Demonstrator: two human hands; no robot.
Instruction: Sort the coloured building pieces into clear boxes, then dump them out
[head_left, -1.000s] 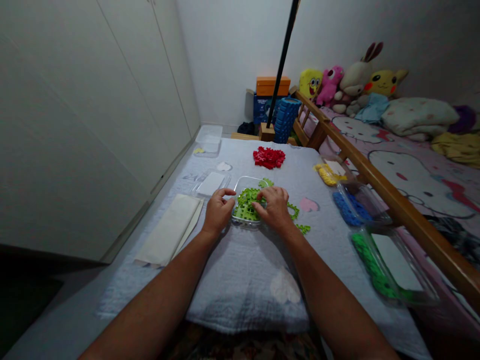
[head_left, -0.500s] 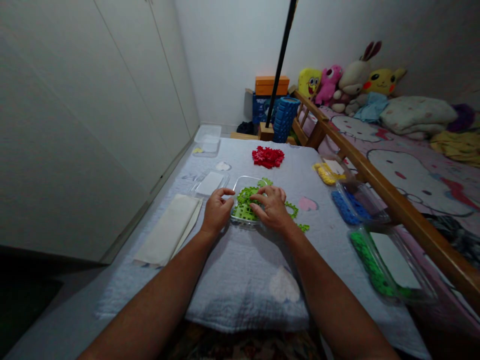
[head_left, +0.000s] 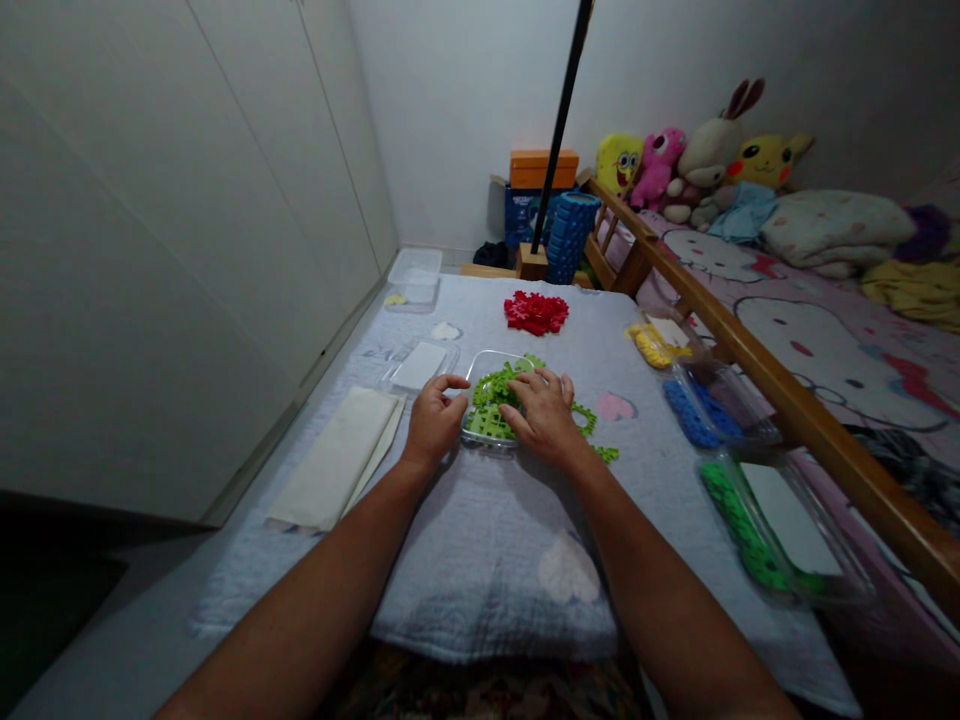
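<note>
A clear plastic container (head_left: pixel 489 440) with light-green interlocking plastic pieces (head_left: pixel 491 418) in it stands in front of me. My left hand (head_left: pixel 437 415) is at its left wall, thumb and index finger curved against the rim; the other fingers are mostly hidden. Over the container's right side, my right hand (head_left: pixel 546 408) has its fingers spread, and no piece shows in its grasp. The palm hides part of the heap. More green pieces (head_left: pixel 585 418) lie on the cloth just right of this hand.
Red pieces (head_left: pixel 536 313) are piled farther back. Lidded boxes of yellow (head_left: pixel 654 348), blue (head_left: pixel 697 412) and green pieces (head_left: pixel 750 530) line the right side. Leftward lie a clear lid (head_left: pixel 421 366), a folded cloth (head_left: pixel 337 460) and another clear container (head_left: pixel 415 268). A wooden bed rail (head_left: pixel 787 370) borders the right.
My right hand's fingers have parted from a near pinch and spread over the green pieces. The left hand and the container have stayed in place.
</note>
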